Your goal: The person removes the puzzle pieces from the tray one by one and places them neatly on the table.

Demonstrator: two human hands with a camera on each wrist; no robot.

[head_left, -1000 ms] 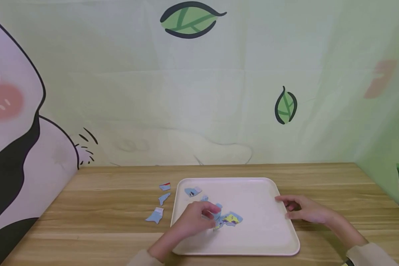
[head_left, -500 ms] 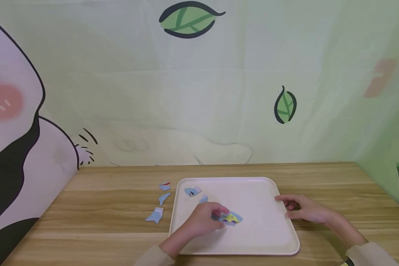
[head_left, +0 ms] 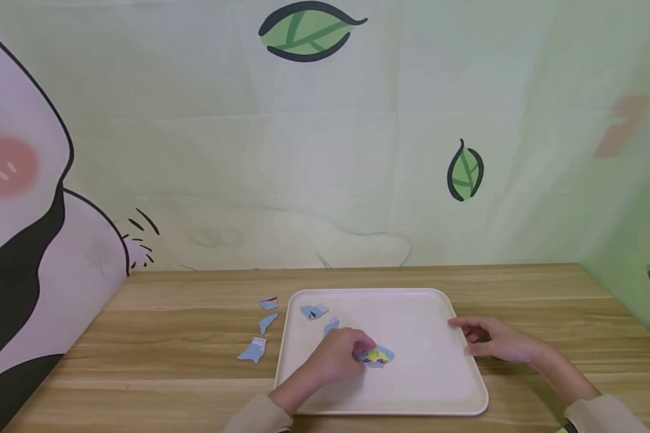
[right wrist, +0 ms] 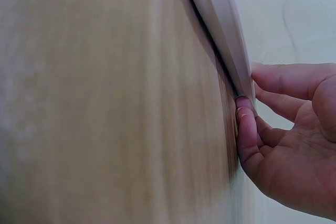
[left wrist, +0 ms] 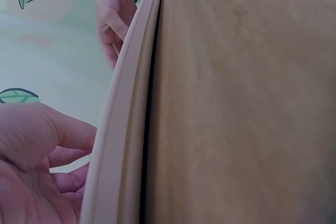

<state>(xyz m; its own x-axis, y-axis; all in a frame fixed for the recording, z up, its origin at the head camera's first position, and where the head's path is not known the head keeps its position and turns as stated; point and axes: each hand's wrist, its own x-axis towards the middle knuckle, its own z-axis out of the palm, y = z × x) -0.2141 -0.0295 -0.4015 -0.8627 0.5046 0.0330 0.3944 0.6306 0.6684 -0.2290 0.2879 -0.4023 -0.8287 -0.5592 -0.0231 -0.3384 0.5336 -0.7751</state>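
Note:
My left hand (head_left: 337, 358) is over the white tray (head_left: 422, 385), its thumb and fingers curled at the left part of a blue puzzle piece with a yellow figure (head_left: 376, 356). The blue pieces under its palm are hidden. In the left wrist view the tray's rim covers the fingertips of my left hand (left wrist: 39, 166). My right hand (head_left: 501, 341) grips the tray's right rim. The right wrist view has fingertips of my right hand (right wrist: 294, 129) tucked at the rim's underside. Just behind the left hand lies a small light-blue piece (head_left: 331, 325).
A blue and white piece (head_left: 314, 311) lies in the tray's far left corner. Left of the tray, on the wooden table (head_left: 168, 349), are a red-edged piece (head_left: 269, 303), a narrow blue piece (head_left: 268, 323) and a larger blue piece (head_left: 253, 350). A printed cloth wall (head_left: 325, 162) stands behind.
My left hand has moved right across the tray, over the blue pieces to the yellow-figured one, which has shifted very slightly left. My right hand has stayed at the rim.

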